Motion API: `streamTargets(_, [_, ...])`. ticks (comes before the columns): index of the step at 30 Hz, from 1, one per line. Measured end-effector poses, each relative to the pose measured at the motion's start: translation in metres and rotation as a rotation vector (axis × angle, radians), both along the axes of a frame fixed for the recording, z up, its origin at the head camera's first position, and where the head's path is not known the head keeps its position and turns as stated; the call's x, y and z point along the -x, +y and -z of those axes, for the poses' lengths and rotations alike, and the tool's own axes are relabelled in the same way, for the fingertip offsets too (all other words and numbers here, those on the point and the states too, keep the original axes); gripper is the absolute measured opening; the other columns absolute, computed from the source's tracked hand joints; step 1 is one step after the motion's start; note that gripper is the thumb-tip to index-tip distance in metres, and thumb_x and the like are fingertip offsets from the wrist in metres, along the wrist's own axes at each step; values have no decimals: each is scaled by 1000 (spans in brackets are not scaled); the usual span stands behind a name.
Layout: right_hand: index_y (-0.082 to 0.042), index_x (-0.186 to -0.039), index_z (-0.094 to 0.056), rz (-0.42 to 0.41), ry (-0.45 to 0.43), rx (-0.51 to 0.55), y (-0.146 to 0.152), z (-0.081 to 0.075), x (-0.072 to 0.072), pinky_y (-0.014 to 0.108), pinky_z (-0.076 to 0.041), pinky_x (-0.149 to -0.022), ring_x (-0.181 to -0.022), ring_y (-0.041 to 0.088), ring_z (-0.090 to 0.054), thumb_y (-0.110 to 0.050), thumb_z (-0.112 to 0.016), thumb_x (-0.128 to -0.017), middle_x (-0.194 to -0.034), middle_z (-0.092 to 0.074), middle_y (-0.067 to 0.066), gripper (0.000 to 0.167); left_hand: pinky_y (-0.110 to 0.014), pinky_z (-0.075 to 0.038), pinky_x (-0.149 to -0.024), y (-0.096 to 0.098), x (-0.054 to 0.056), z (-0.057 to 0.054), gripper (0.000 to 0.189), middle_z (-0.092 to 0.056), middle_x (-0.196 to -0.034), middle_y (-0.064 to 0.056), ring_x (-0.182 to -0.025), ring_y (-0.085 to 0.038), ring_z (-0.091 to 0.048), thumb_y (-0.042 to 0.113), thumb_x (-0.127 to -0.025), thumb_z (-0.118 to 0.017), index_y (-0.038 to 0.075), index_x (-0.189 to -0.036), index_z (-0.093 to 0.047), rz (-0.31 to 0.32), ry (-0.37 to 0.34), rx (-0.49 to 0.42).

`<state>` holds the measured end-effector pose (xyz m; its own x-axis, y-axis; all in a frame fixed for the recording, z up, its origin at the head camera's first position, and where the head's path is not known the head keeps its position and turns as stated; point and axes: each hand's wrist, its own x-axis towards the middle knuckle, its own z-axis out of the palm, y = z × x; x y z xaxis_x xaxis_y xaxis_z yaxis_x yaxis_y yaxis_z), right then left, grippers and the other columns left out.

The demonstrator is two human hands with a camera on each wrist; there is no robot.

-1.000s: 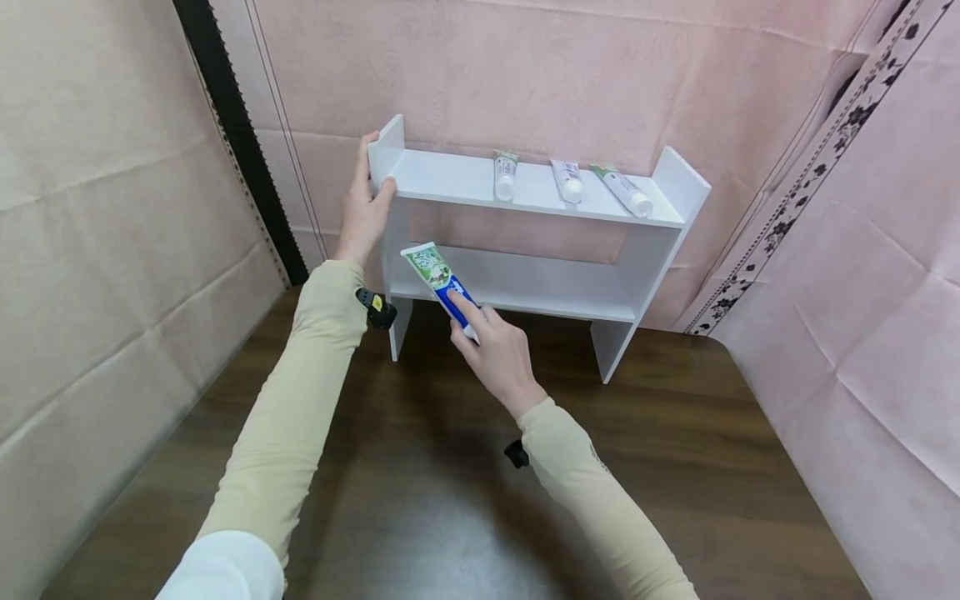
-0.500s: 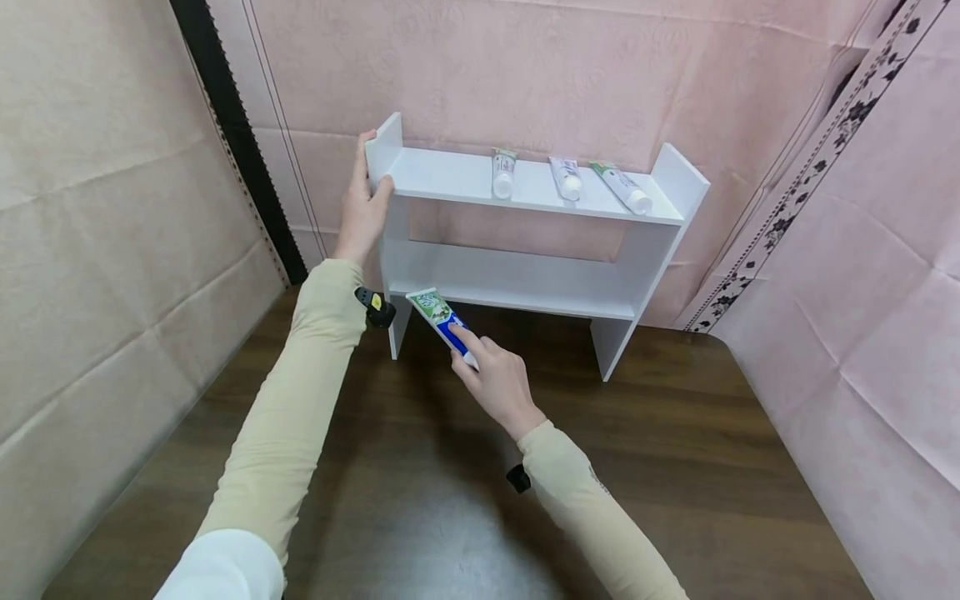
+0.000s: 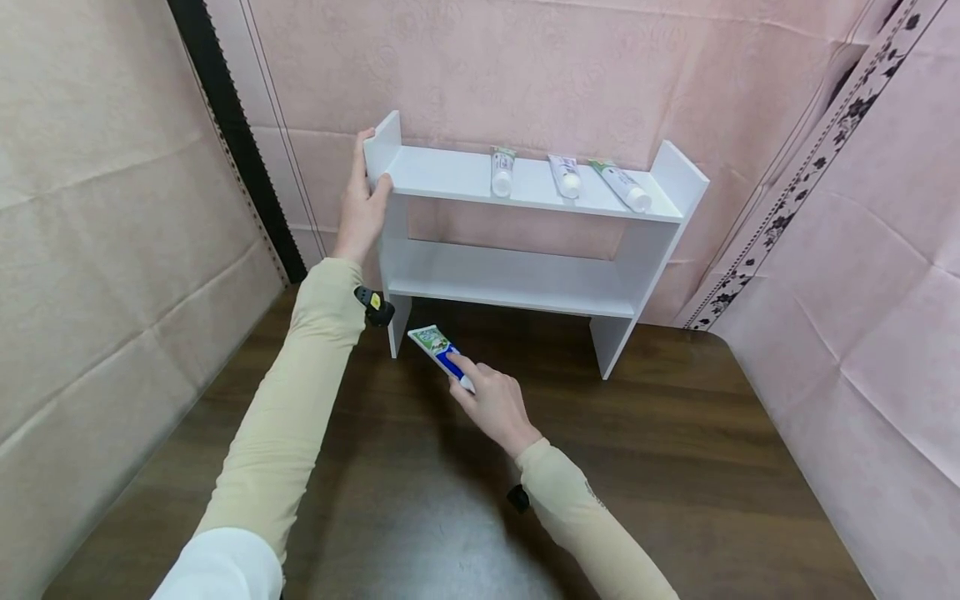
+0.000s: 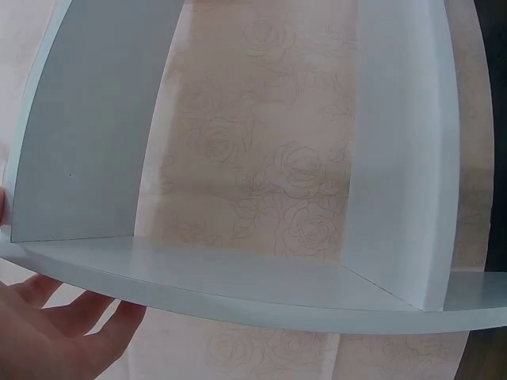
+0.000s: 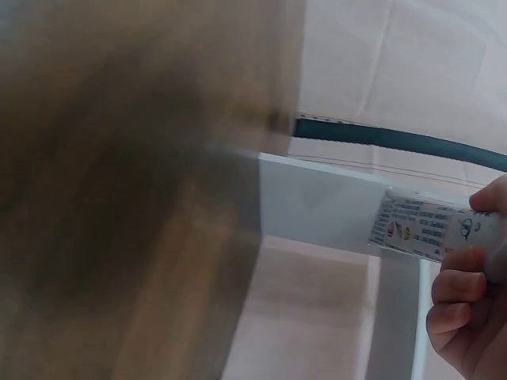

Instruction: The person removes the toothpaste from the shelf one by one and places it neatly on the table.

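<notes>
A green, white and blue toothpaste tube (image 3: 441, 354) is gripped at its cap end by my right hand (image 3: 491, 404), in front of the lower left part of a white two-tier shelf (image 3: 517, 275). The right wrist view shows the tube's printed back (image 5: 412, 226), with fingers curled round it. My left hand (image 3: 362, 208) holds the shelf's left side panel near the top, thumb in front and fingers behind. In the left wrist view, fingers (image 4: 87, 317) lie along the outside of that panel. On the top shelf lie three more tubes: one left (image 3: 502, 171), one middle (image 3: 565, 176), one right (image 3: 621, 186).
The shelf stands on a dark brown wooden tabletop (image 3: 420, 483). Pink patterned cloth (image 3: 525, 75) hangs behind it, and cloth walls rise at the left (image 3: 135, 208) and right (image 3: 862, 333). A black strip (image 3: 232, 133) runs down the back left corner.
My right hand has lowered the toothpaste tube from in front of the lower shelf board to below it, towards the tabletop. The left hand keeps its hold on the side panel.
</notes>
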<state>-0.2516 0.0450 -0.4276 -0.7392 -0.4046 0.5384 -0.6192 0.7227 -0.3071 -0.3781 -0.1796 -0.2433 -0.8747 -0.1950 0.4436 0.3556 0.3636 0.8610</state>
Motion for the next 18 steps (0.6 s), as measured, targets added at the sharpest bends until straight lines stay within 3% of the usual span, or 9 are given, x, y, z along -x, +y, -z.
streamTargets(8, [-21,-128,-62,-23,-96,-92,0,18,-4,15,-39,-48,-58,9,-55,-29,-59,-94,-99,-75,7,35,-40,-41,-96,0,2,1,57,-34,-155,6,-119,-15,-43,23,-101,-36,52,-147,-18,0,-5,2])
streamTargets(18, [-20,-128,-62,-1,-184,-164,0,26,-5,19,-39,-49,-59,10,-54,-29,-57,-94,-97,-75,5,35,-39,-40,-95,0,2,1,58,-34,-155,5,-119,-15,-43,22,-101,-36,51,-147,-19,2,-3,0])
